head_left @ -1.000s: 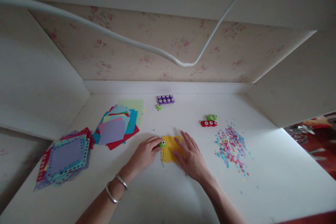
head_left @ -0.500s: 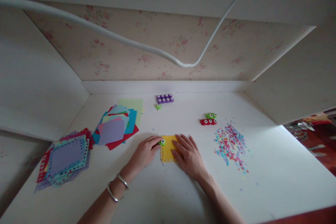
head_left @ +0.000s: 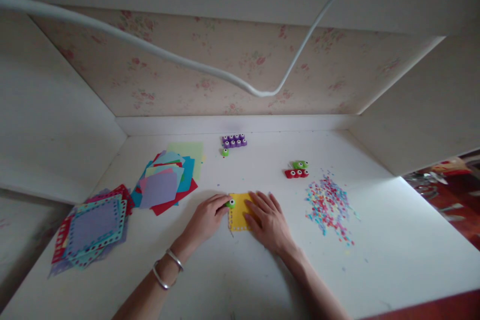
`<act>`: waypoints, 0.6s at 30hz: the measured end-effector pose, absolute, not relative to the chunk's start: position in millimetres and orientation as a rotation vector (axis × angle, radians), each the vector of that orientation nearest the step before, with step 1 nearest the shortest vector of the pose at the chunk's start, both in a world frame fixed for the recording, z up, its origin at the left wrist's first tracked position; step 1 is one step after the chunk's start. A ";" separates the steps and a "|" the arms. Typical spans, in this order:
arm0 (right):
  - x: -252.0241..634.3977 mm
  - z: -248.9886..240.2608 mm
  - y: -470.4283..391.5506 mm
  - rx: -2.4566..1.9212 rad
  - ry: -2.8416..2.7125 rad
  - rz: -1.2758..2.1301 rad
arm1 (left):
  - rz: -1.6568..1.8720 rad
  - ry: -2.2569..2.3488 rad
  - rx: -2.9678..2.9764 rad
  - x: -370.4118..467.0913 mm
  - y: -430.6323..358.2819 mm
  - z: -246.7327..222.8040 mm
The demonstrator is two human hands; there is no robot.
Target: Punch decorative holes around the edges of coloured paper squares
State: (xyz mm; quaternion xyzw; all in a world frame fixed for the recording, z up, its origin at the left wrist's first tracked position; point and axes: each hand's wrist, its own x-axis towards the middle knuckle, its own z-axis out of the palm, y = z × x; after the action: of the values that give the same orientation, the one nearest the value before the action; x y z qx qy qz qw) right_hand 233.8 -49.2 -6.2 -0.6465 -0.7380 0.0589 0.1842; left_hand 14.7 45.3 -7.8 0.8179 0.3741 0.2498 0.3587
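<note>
A yellow square of paper [head_left: 240, 212] lies in front of me, with small punched holes along its left and bottom edges. My left hand [head_left: 206, 215] is closed on a small green craft punch [head_left: 230, 204] with a white, eye-like button, set at the paper's upper left edge. The fingers hide part of the punch. Flat on the right half of the sheet rests my right hand [head_left: 270, 222], fingers spread. Two metal bangles [head_left: 167, 267] circle my left wrist.
Left lie plain coloured papers [head_left: 161, 187] and a pile of hole-edged sheets [head_left: 95, 225]. Purple punches [head_left: 234, 141] and one green punch [head_left: 225, 152] stand at the back. Right are red punches [head_left: 297, 174], green punches [head_left: 300, 165] and scattered paper dots [head_left: 330, 205]. A white cable [head_left: 210, 68] hangs ahead.
The view has shifted very slightly. Both hands, the green punch and the yellow paper keep nearly the same places.
</note>
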 end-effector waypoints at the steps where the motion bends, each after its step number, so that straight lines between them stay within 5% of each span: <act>1: 233.7 -6.0 -49.3 -1.823 -2.078 0.164 | 0.643 0.966 2.106 14.5 45.2 -7.7; 18: 233.3 -5.5 -49.1 -1.827 -2.069 0.179 | 0.560 0.980 1.994 19.7 58.7 27.8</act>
State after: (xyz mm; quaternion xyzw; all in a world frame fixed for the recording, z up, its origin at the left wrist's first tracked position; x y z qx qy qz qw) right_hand 233.3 -49.1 -5.5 -0.6490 -0.7348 0.0635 0.1867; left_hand 19.7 58.7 27.8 0.7927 0.3898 0.2227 0.4124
